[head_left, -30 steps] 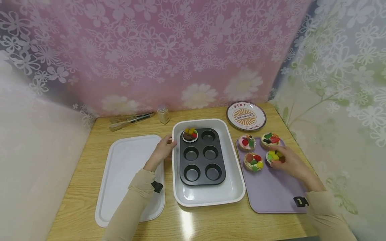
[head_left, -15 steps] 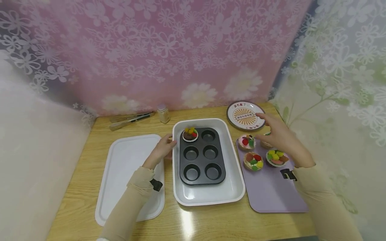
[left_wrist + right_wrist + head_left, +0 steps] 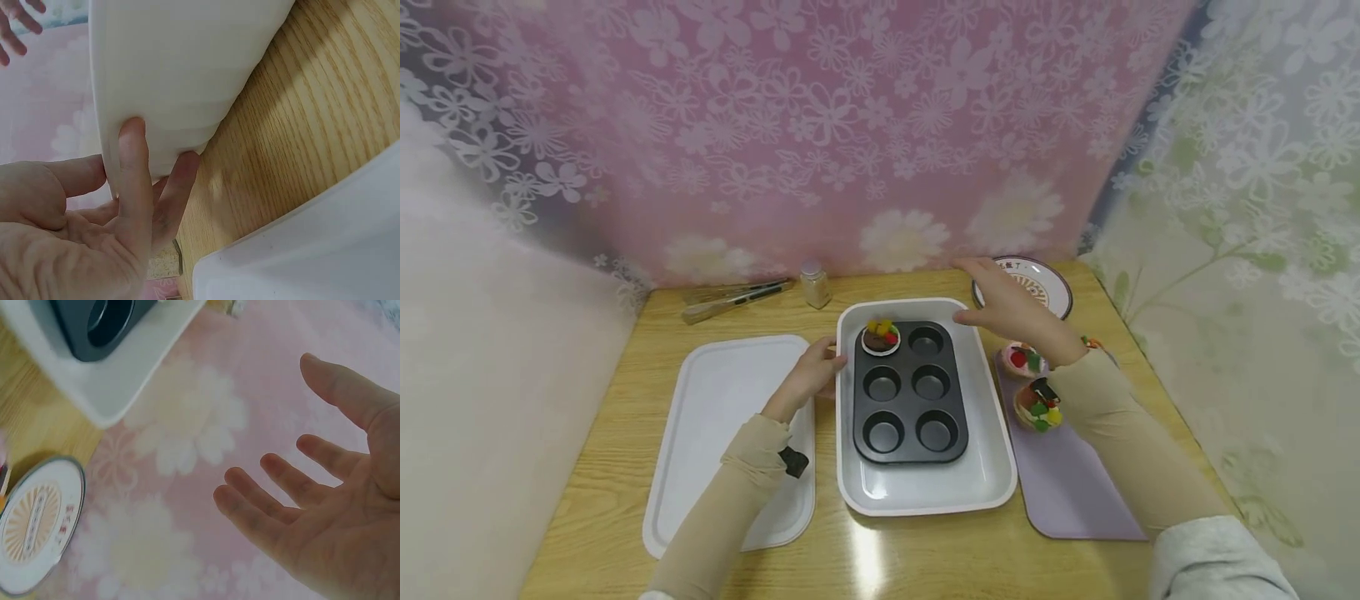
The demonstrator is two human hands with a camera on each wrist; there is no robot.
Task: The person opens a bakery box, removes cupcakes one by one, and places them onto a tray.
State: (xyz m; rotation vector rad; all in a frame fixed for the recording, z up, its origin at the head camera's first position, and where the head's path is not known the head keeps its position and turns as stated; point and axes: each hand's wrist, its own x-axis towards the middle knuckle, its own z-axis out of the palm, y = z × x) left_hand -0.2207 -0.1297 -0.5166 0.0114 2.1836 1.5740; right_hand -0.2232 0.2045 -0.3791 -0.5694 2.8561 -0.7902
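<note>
In the head view my left hand (image 3: 807,377) is at the left side of the deep white baking dish (image 3: 917,496). The left wrist view shows its straight fingers (image 3: 134,162) against the dish's outer wall, thumb right at the rim. A dark muffin tin (image 3: 906,400) sits inside the dish, with one fruit-topped chocolate cupcake (image 3: 880,337) in its far-left cup. Over the dish's far-right corner hovers my right hand (image 3: 1011,308), fingers spread and holding nothing. Behind my right forearm, fruit tarts (image 3: 1037,408) on a purple tray (image 3: 1067,492) are partly hidden.
A white tray (image 3: 730,400) lies to the left. Along the back are a brush (image 3: 730,305), a small lidded jar (image 3: 815,286) and a patterned plate (image 3: 1052,292), which my right hand partly covers. Floral cloth walls (image 3: 880,167) enclose the wooden table (image 3: 602,467).
My right hand has left the fruit tarts, rising and moving left past the plate to the dish's far-right corner. The left hand stays at the dish; the head view shifted slightly.
</note>
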